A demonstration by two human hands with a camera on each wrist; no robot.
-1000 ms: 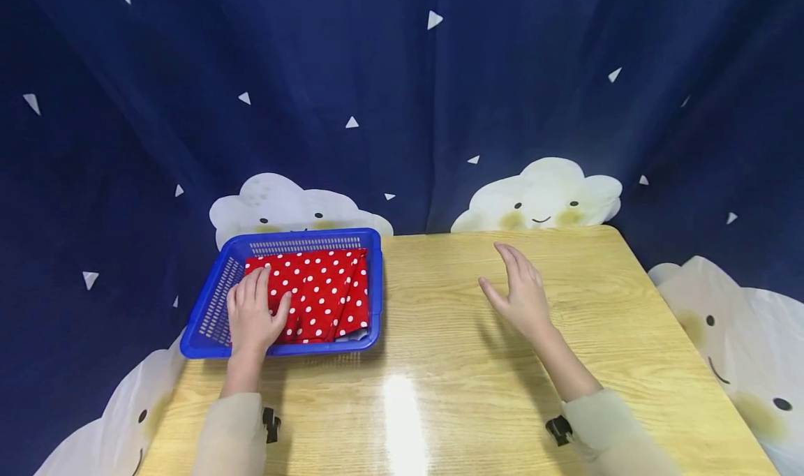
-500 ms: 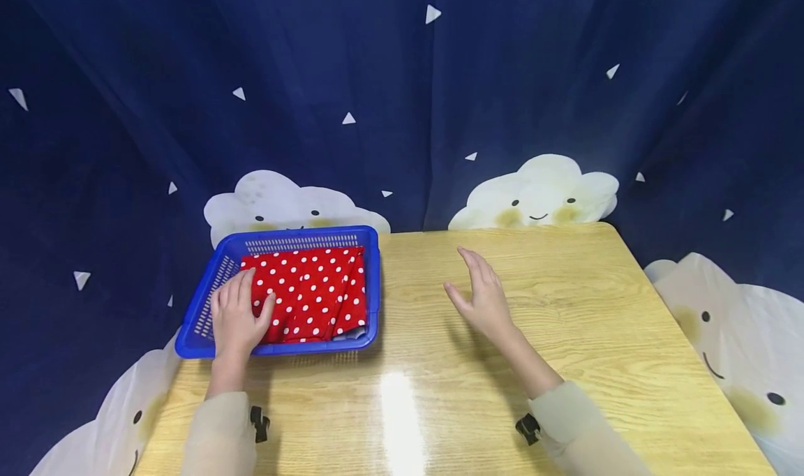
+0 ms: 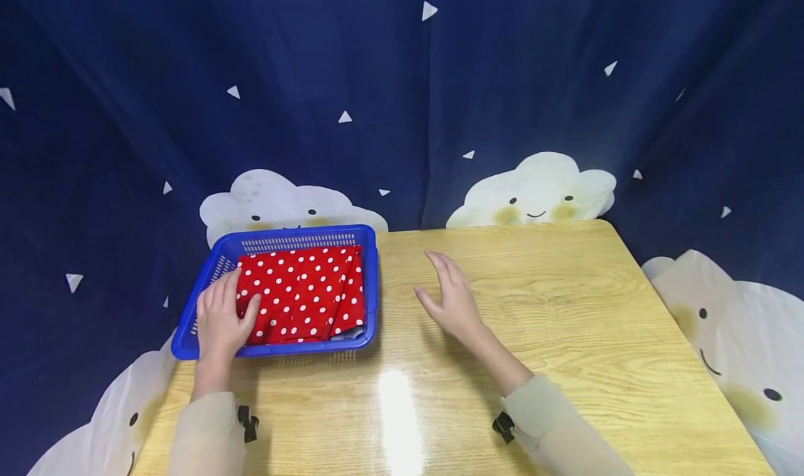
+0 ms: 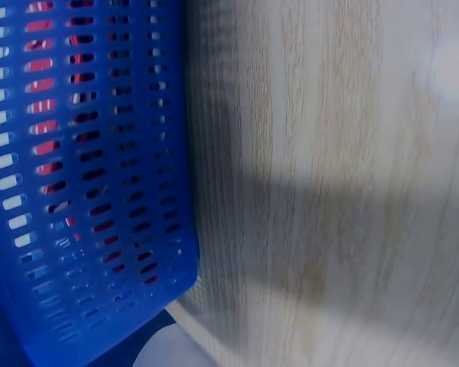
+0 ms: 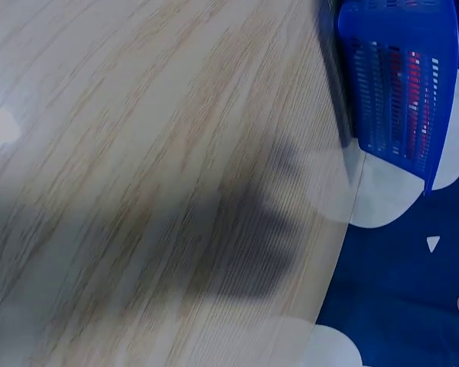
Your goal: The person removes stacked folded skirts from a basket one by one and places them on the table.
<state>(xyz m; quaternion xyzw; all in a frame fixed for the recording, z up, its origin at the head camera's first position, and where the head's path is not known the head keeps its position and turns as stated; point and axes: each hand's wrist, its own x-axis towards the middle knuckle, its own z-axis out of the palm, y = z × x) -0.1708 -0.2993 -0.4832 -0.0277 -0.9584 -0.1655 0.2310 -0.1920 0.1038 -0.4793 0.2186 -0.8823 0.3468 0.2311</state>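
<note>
A blue plastic basket with slotted walls stands at the left of the wooden table. In it lies a folded red cloth with white dots, and a bit of grey-white material shows at its front right corner. My left hand is over the basket's left front part, thumb spread from the fingers, overlapping the cloth's left edge in the head view. My right hand hovers over the table to the right of the basket, fingers extended, thumb apart, holding nothing. In the left wrist view the basket's wall fills the left side.
The light wooden table reaches back to a dark blue curtain printed with smiling clouds and white triangles. Black clips or straps sit at both sleeve cuffs. A bright light reflection lies on the table's front middle.
My right hand has moved left, closer to the basket. My left hand has shifted left, toward the basket's left side. The basket and cloth keep their place apart from a slight view shift.
</note>
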